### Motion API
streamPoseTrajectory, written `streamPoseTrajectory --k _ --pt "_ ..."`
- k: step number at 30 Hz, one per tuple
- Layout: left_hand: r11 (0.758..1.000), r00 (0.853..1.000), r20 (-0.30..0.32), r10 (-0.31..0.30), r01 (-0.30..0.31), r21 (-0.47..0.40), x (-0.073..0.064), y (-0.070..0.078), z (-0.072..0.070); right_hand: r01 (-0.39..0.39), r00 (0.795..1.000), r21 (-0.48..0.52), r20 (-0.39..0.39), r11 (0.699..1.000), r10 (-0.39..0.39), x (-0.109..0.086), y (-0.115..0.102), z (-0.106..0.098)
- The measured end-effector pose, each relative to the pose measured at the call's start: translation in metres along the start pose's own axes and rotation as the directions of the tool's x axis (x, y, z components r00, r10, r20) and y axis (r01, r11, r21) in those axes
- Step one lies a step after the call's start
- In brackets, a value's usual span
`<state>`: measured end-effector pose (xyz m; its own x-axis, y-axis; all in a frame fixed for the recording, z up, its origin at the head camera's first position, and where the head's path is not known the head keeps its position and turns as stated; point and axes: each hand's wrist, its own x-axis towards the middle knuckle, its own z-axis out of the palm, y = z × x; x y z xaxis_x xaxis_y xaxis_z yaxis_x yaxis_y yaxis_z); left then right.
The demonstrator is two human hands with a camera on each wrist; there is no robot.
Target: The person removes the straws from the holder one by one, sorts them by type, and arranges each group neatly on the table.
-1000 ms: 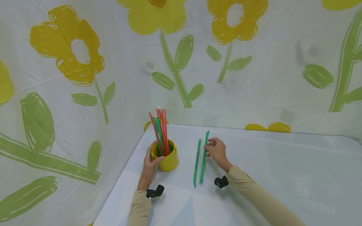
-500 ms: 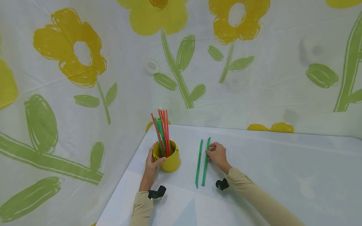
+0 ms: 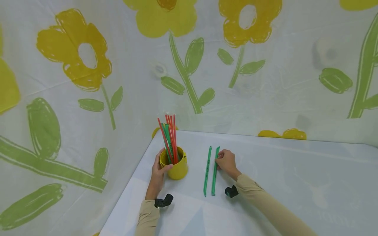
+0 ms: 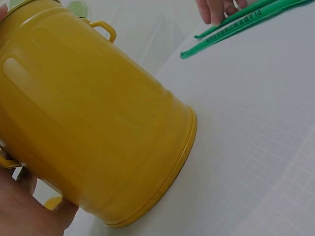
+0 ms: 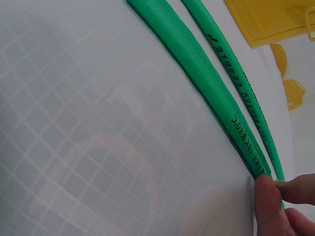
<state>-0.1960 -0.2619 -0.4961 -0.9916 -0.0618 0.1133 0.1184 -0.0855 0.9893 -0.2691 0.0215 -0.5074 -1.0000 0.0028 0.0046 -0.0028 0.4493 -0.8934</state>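
My left hand (image 3: 157, 173) grips the side of a small yellow metal bucket (image 3: 178, 172), thumb at the rim; the left wrist view shows fingers (image 4: 29, 209) around its wall by a small handle. Several red straws (image 3: 174, 137) and green wrapped straws (image 3: 167, 132) stand in the bucket, their lower ends hidden. To its right, two green wrapped straws lie side by side on the table. My right hand (image 3: 227, 163) pinches the right-hand wrapped straw (image 5: 211, 93) near its far end, between thumb and finger. The left-hand wrapped straw (image 3: 207, 173) lies untouched, a narrow gap away.
The white table (image 3: 283, 177) stretches away to the right. A pale cloth with yellow flowers (image 3: 248, 19) hangs behind it and along the left side. Black wrist cameras (image 3: 231, 191) sit on both wrists.
My right hand has drawn the right-hand wrapped straw slightly toward me, so its ends lie nearly level with the other's. The left hand keeps its hold on the bucket. The head view shifted slightly.
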Motion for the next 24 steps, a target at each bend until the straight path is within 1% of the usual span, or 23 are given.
streamPoseTrajectory --k 5,8,11,15,18,24 --pt "0.999 0.999 -0.006 0.039 -0.039 0.003 0.0 -0.006 -0.001 0.004 1.0 -0.01 -0.002 1.0 -0.004 -0.001 0.0 0.001" --pt "0.999 0.999 0.0 0.033 -0.033 -0.005 0.0 -0.005 -0.002 0.005 1.0 -0.013 0.003 1.0 -0.005 -0.002 -0.002 0.0" --pt "1.0 1.0 0.016 0.015 -0.014 -0.011 -0.002 0.001 -0.001 0.021 1.0 -0.021 0.009 1.0 -0.021 -0.003 -0.004 0.0" --pt "1.0 0.999 0.037 0.008 -0.009 0.023 -0.006 0.014 0.002 0.037 0.999 -0.024 0.017 0.999 -0.036 -0.001 -0.007 -0.002" --pt "0.999 0.999 0.04 0.006 -0.009 0.054 -0.01 0.021 0.006 0.042 0.999 -0.024 0.018 0.999 -0.042 0.0 -0.012 -0.004" --pt "0.999 0.999 0.038 0.008 -0.01 0.045 -0.011 0.023 0.008 0.092 0.996 -0.011 0.018 0.996 -0.091 0.001 -0.022 -0.007"
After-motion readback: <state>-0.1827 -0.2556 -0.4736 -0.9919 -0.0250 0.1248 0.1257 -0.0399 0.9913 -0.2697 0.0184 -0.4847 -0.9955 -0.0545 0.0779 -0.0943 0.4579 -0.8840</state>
